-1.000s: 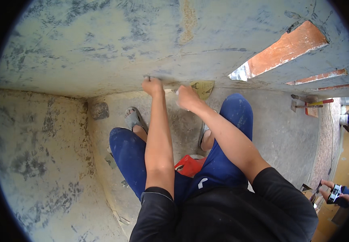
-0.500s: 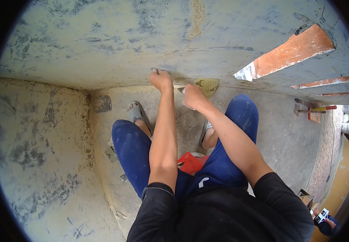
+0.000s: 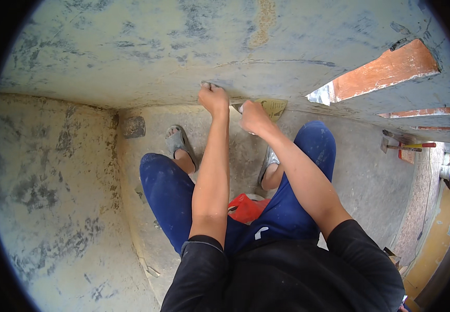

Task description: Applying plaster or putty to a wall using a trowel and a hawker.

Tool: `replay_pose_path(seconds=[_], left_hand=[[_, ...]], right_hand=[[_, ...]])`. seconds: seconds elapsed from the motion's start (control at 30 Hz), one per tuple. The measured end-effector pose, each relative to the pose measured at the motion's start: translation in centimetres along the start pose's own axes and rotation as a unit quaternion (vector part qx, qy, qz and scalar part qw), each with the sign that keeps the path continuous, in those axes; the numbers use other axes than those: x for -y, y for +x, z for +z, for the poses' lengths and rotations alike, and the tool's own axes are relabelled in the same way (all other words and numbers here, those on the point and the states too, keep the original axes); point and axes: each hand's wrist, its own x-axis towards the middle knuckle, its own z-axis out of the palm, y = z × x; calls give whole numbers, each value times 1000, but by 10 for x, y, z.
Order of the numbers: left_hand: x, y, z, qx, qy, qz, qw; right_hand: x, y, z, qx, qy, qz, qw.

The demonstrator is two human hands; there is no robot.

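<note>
Sandpaper (image 3: 274, 107), a yellowish sheet, lies flat against the foot of the plastered wall (image 3: 147, 47), just above the line where the wall meets the floor (image 3: 360, 171). The right hand (image 3: 253, 117) presses on its left part, fingers curled down over the sheet and gripping it against the plaster; how much of the sheet sits under the palm is hard to tell from this angle. The left hand (image 3: 213, 99) is just beside it, closed into a fist with the knuckles against the wall, and seems to pinch something small at its top, too small to make out. Both bare forearms reach up from black sleeves. The person squats in blue trousers (image 3: 165, 192), feet in grey sandals (image 3: 179, 141) on the concrete floor. A red bag (image 3: 246, 207) shows between the knees. To the right, bare orange brick (image 3: 386, 73) shows through gaps in the plaster, and a hammer (image 3: 407, 146) with a red and yellow handle lies on the floor, well apart from the hands.
</note>
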Motion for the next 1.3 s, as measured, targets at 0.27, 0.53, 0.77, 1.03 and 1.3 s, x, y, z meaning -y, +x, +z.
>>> replay_pose_path(seconds=[0.27,0.53,0.77,1.03,1.3], left_hand=[[8,0,1,-102,12,107,989],[24,17,-7,11,40,-31,999],[10,16,-26,84,-75,13,994],[-94,18,-117,246,-26,54,967],[-48,33,-195,219,137,74,963]], right_hand=[[10,-6,7,-5,-27,-23,999],[15,-23,-2,-10,-9,-29,999],[24,-60,-43,-52,27,-35,998],[5,-78,-53,-46,48,-52,996],[13,-97,-62,-45,96,-104,989]])
